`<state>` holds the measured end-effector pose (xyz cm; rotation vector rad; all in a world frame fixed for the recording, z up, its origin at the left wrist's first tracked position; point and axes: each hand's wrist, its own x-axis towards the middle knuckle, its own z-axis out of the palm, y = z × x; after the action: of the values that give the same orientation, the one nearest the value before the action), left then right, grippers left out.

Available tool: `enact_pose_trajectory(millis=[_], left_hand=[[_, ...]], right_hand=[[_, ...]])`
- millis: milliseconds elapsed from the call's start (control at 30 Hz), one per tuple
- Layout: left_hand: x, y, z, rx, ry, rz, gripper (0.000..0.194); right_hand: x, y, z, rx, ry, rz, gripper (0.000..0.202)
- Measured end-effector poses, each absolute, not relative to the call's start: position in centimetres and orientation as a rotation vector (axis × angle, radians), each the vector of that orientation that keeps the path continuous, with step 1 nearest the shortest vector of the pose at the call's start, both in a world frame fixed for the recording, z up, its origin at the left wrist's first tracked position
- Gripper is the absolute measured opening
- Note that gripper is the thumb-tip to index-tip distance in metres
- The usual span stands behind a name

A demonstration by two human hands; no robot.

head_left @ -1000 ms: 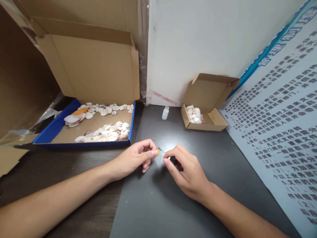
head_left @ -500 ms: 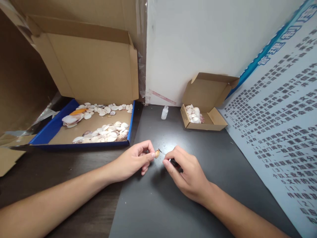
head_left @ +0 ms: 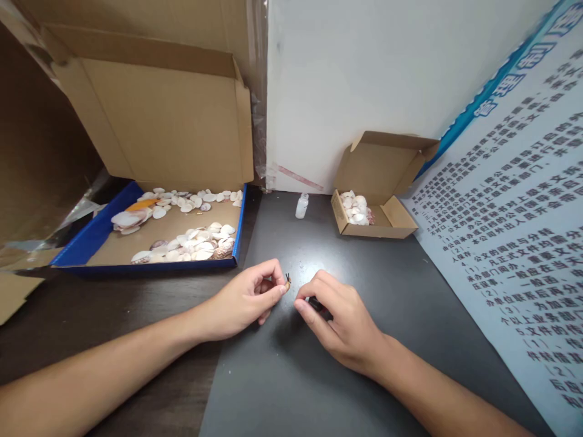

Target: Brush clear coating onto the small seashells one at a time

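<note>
My left hand (head_left: 257, 297) pinches a small tan-brown shell (head_left: 287, 286) between thumb and fingertips. Two thin black stalks (head_left: 288, 277) stick up from the top of it. A short gap to the right, my right hand (head_left: 341, 312) is closed around a small black object (head_left: 315, 303). Most of that object is hidden by the fingers, so its kind is unclear. Beyond both hands, a small whitish bottle (head_left: 301, 206) stands upright on the dark tabletop (head_left: 273, 376).
At the left, a blue-edged cardboard box (head_left: 157, 265) with its lid up contains many pale shells (head_left: 200, 243). A smaller open cardboard box (head_left: 382, 230) at the back right holds white shells (head_left: 357, 209). A printed sheet (head_left: 514, 243) slopes along the right side.
The shell has turned in my left hand, so two black stalks now point up. My right hand has shifted slightly left and down.
</note>
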<state>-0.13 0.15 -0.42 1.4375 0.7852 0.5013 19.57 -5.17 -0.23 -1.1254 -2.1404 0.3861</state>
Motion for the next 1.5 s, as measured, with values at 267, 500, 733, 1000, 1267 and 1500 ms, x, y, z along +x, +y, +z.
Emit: enact_pose_trajectory(millis=[267,500,733,1000,1267,1500], left_hand=[[-0.22,0.1,-0.55,1.467,0.788,0.487,0.028],[-0.2,0.07,-0.74,1.481,0.806,0.481,0.028],[-0.28,-0.14,-1.0,1.501,0.786,0.476,0.026],[-0.18,-0.15,-1.09,1.518,0.821,0.491,0.023],[-0.16,-0.24,-1.09,1.52,0.831,0.493,0.023],[-0.2,0.02,-0.66,1.453,0.81,0.492,0.028]], right_hand=[[19.31,-5.31,-0.3,-1.115,-2.169,0.427,0.02],[19.18,-5.49,-0.42,-1.09,-2.176,0.411,0.02],[19.25,-5.44,-0.46,-1.083,-2.173,0.408,0.018],[19.18,-5.6,-0.59,-1.093,-2.178,0.387,0.02],[19.17,-5.6,-0.63,-1.071,-2.191,0.393,0.02],[19.39,-5.51,-0.31,-1.197,-2.071,0.349,0.019]])
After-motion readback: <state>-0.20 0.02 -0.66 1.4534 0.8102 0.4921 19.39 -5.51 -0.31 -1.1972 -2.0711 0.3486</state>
